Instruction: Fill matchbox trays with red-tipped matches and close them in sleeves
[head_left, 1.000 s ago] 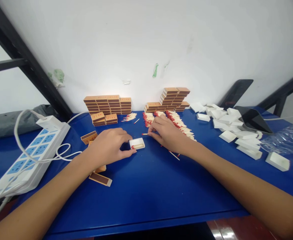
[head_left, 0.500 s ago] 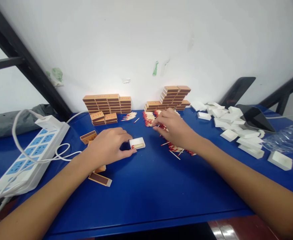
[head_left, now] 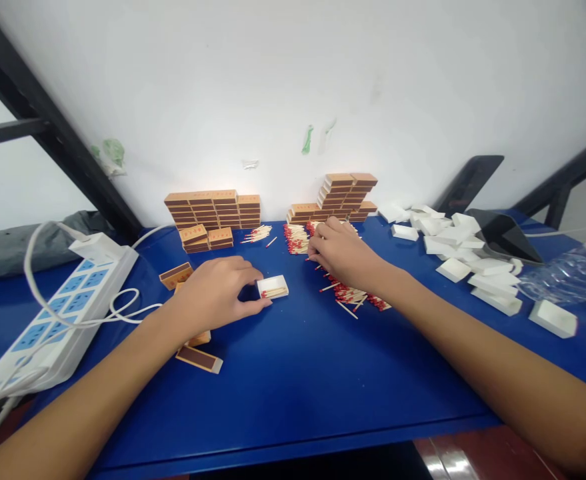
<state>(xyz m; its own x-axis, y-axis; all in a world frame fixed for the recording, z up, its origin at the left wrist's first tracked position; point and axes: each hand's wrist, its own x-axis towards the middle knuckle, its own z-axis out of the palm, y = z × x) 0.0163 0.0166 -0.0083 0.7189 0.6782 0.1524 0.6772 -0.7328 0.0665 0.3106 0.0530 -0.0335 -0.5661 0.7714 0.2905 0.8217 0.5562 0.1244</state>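
My left hand (head_left: pixel 223 290) rests on the blue table, its thumb and fingers around the left end of a small white matchbox tray (head_left: pixel 281 283). A few red-tipped matches (head_left: pixel 274 292) lie inside that tray. At the loose match pile (head_left: pixel 347 293), my right hand (head_left: pixel 340 250) has its fingers pinched together. A red match tip shows by those fingertips; the hand hides how many matches they hold. Several brown matchbox sleeves (head_left: pixel 199 358) lie beside and under my left wrist. Another bundle of matches (head_left: pixel 297 238) is heaped just behind my right fingertips.
Matchboxes are stacked against the wall at left (head_left: pixel 213 210) and right (head_left: pixel 345 193). A few matches (head_left: pixel 257 233) lie between the stacks. White empty trays (head_left: pixel 455 233) are heaped at right, near a black dustpan (head_left: pixel 505 233) and a plastic bottle (head_left: pixel 567 273). A power strip (head_left: pixel 73 300) with cables lies left.
My right hand has shifted slightly at the match pile, its fingers drawn closer together. My left hand and the tray stay in place; the whole view has moved slightly.
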